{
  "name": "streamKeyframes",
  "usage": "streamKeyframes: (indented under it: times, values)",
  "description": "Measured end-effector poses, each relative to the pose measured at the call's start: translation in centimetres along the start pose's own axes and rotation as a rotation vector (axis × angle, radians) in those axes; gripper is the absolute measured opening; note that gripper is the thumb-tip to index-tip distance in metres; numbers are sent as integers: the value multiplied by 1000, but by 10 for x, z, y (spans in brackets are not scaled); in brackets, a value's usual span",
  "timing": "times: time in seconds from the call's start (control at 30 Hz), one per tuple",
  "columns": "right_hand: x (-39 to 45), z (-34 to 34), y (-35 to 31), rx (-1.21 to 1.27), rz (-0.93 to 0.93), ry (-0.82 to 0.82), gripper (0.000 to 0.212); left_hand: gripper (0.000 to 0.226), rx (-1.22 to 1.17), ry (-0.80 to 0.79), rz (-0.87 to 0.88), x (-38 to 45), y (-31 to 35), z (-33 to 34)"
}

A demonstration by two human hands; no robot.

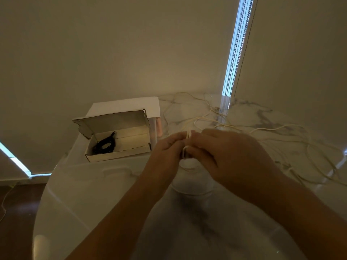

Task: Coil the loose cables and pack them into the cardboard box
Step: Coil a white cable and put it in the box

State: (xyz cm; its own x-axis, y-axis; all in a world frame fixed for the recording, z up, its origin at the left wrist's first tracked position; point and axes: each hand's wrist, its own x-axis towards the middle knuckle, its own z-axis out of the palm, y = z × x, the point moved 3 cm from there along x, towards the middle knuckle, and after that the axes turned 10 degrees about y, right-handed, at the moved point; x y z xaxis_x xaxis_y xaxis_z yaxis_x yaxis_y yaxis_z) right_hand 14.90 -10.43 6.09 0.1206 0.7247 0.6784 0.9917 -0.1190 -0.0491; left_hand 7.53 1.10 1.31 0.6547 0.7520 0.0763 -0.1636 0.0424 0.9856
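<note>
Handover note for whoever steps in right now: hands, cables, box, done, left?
Left hand and right hand both pinch the small coil of the white cable, held above the table.
The rest of the white cable lies loose across the table, behind and right of the hands.
Box stands open at left, black cable coiled inside.
Done: black cable packed.
Left: finish coiling the white cable, put it in the box.

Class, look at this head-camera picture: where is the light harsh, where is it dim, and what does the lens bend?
Head view: dim and warm overall; the window gap is blown out bluish-white; the wide lens curves the table edge; the hands shade the white cable they hold; the black cable in the cardboard box stays readable.
</note>
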Motion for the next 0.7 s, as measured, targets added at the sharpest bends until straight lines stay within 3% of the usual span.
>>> streamKeyframes:
  times: [0.07, 0.3, 0.4, 0.57, 0.7]
  values:
    - [4, -8, 15, -14, 36, 43, 22, 59, 84, -31, 2, -2, -2, 3]
    - [7, -12, 51, -11, 180, 72, 25, 55, 22, -96, -95, 6, -11, 6]
    - [7, -7, 61, 60, 243, 48, 24, 41, -94, -132, -157, 1, -9, 7]
    - [5, 5, 66, 193, 347, 0, 26, 40, -318, -224, -231, 3, -10, 6]
    - [0, 18, 61, 171, 372, -54, 36, 42, -462, -207, -268, 3, -6, 5]
